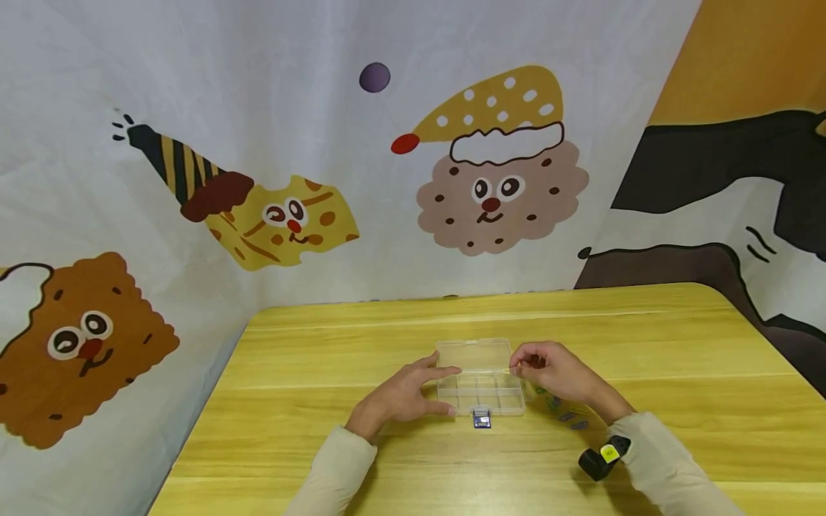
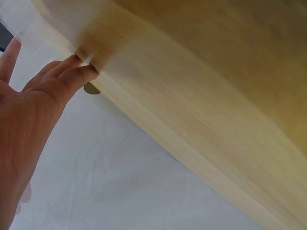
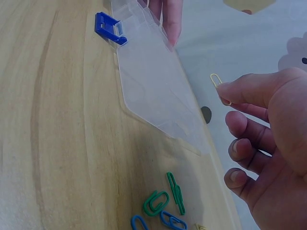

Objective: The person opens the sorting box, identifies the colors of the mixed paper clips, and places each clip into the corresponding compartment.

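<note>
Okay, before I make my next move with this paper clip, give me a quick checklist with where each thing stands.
1. Yellow paper clip gripped: ok, pinched in the fingertips of the right hand.
2. Clear case open: ok, lid folded back.
3. Case steadied: cannot tell; the left hand is at its left side, but how firmly it holds is unclear.
4. Yellow clip in a compartment: not ok, it is in the hand.
5. Loose clips put away: not ok, green paper clips and blue paper clips lie on the table.
</note>
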### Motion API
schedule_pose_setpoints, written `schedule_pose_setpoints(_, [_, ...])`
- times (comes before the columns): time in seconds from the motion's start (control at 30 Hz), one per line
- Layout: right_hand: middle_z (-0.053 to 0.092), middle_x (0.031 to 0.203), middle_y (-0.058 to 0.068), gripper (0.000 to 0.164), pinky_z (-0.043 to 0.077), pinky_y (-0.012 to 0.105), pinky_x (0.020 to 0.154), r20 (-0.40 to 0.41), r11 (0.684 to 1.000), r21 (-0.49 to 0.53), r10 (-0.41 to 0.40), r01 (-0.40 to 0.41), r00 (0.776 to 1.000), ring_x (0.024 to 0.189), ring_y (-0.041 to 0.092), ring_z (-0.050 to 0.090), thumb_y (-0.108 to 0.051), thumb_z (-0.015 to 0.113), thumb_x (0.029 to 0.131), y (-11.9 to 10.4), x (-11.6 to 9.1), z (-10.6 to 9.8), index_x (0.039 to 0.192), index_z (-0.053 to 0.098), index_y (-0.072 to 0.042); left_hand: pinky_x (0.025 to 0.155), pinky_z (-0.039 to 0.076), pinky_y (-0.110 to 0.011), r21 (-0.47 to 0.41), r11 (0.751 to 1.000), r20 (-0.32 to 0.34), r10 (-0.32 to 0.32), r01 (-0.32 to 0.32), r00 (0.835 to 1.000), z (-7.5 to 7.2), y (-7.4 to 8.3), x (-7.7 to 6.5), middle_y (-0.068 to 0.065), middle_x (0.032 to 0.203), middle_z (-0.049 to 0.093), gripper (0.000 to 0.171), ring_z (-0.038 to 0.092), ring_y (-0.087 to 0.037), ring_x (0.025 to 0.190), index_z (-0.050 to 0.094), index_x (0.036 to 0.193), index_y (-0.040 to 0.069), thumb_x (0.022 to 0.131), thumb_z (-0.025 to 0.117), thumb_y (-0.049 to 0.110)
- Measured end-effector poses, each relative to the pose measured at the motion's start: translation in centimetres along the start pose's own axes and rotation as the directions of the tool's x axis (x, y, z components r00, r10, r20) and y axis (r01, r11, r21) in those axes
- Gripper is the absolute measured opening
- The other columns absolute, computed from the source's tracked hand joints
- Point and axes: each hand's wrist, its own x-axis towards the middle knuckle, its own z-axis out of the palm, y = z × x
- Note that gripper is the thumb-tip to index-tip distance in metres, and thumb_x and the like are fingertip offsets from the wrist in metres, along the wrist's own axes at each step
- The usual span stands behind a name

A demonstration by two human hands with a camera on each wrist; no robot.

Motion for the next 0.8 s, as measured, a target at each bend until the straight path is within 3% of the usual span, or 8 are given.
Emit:
schedule_pose_setpoints(0.37, [0.059,0.080,-0.001,0.004,0.043,0.024,0.059,-0.010,1.000,-0.020,0.009,-0.010,1.000,0.070,0.009,0.049,-0.010,0.067,0.095,0.1,-0.4,-0.2,0.095,0.069,-0.007,0.114,0.032,-0.055,-0.007,1.000,-0.006,-0.009,0.009,1.000,0.0,0.1,0.0,-0.009,0.164,0.021,0.065,0.026,-0.035,0.148,0.049,0.145,0.039,0.086,0.075,0.047])
schedule_pose_setpoints(0.8, [0.060,0.082,-0.001,0.003,0.045,0.025,0.062,-0.086,0.992,-0.074,0.097,-0.103,0.992,0.072,0.008,0.050,-0.009,0.067,0.094,1.4,-3.1,-2.6,0.095,0.069,-0.007,0.114,0.031,-0.055,-0.006,1.000,-0.006,-0.014,0.014,1.000,0.1,0.1,0.0,-0.009,0.164,0.021,0.064,0.026,-0.035,0.148,0.049,0.145,0.040,0.086,0.074,0.047])
